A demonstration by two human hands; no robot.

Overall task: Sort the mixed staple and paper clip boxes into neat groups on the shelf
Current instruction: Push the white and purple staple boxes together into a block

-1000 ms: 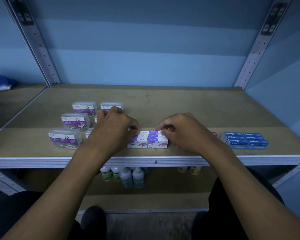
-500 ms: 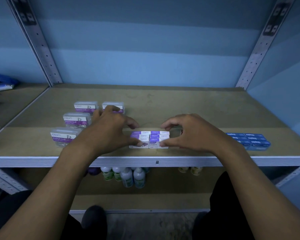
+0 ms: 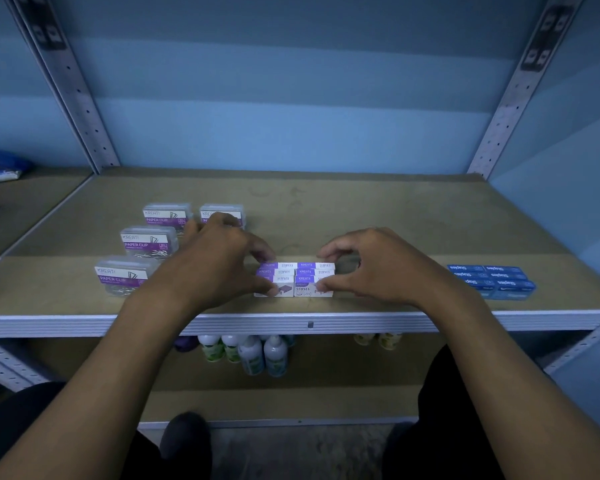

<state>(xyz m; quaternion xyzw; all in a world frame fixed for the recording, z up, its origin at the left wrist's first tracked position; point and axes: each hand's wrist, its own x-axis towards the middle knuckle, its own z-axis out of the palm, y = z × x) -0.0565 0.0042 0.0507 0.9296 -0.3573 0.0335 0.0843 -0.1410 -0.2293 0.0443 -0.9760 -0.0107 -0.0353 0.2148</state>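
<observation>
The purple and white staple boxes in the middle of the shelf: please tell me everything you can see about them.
The purple and white staple boxes are small cardboard-looking cartons printed "STAPLES", closed, lying flat in a tight block two columns wide near the front edge of the shelf. The left hand touches the block's left side and the right hand its right side, fingers at the back and front corners. Whether they press it cannot be told.

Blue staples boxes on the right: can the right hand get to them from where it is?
Probably yes. The right hand rests on the purple staples boxes, and only bare shelf lies between it and the blue staples boxes.
</observation>
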